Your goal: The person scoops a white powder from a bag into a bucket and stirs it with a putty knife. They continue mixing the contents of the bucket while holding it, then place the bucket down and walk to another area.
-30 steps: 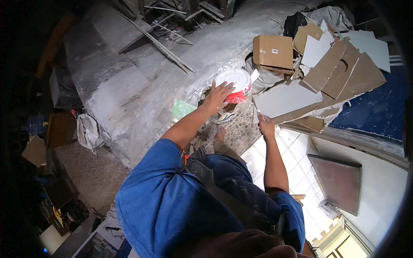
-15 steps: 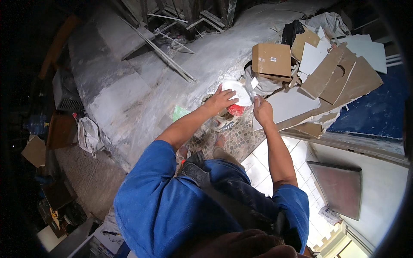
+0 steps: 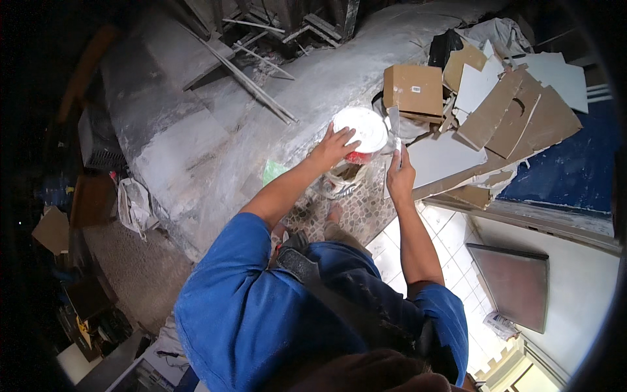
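My left hand (image 3: 333, 149) grips the left edge of a white round lid (image 3: 364, 128), its fingers lying over the face. The lid is tilted toward me, and a strip of a red container (image 3: 358, 157) shows under its lower edge; whether the two are joined I cannot tell. In my right hand (image 3: 400, 171) is a putty knife (image 3: 394, 122), held upright with its blade beside the lid's right edge. Below them a whitish sack or bag (image 3: 339, 186) sits on the pebble-patterned floor, partly covered by the lid and container.
A dusty grey slab (image 3: 215, 137) spreads ahead and left, with long thin strips (image 3: 241, 78) across it. To the right are a cardboard box (image 3: 413, 90), torn cardboard (image 3: 506, 114) and white board pieces (image 3: 450, 160). A green plastic scrap (image 3: 273, 171) lies near my left forearm.
The white lid has turned so more of its face shows and less red is visible. The putty knife has swung upright and its blade now points away from me.
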`<action>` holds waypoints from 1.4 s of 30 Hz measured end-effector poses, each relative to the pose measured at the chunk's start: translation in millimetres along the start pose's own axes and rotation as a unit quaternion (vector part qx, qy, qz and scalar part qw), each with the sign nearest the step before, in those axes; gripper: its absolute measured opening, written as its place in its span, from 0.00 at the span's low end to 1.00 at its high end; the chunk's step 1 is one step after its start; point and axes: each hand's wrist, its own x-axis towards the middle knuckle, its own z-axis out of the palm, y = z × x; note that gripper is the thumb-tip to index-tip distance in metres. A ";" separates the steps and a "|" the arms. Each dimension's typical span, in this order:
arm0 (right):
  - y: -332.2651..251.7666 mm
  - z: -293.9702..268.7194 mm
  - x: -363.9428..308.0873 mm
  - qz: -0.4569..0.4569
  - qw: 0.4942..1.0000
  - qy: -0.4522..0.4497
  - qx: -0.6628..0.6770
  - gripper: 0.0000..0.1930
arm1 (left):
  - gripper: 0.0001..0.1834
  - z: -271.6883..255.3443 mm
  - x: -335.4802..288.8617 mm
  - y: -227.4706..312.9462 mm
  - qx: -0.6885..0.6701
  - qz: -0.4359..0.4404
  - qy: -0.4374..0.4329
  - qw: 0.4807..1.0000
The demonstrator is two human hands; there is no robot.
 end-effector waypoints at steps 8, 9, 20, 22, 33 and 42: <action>-3.0 -9.7 0.2 0.061 0.991 -0.028 0.117 0.19 | 0.37 -4.5 -3.2 -3.5 -0.468 -0.438 0.184 0.745; 1.8 -7.5 -4.3 0.097 0.988 -0.055 0.111 0.19 | 0.37 -8.3 -7.2 -10.4 -0.567 -0.461 0.183 0.658; -72.4 6.9 19.0 -0.117 0.967 -0.199 -0.111 0.20 | 0.45 -47.3 -37.1 -5.4 -0.819 -0.326 0.151 0.447; -82.4 13.1 31.8 -0.178 0.953 -0.193 -0.151 0.19 | 0.46 -47.5 -37.6 -0.7 -0.822 -0.321 0.146 0.448; -74.5 -2.6 42.4 -0.123 0.954 -0.239 -0.136 0.20 | 0.51 -97.8 -46.8 8.5 -0.776 -0.314 0.228 0.497; -89.9 32.3 33.2 -0.176 0.956 -0.133 -0.192 0.22 | 0.47 -110.4 -30.3 17.6 -0.780 -0.284 0.229 0.509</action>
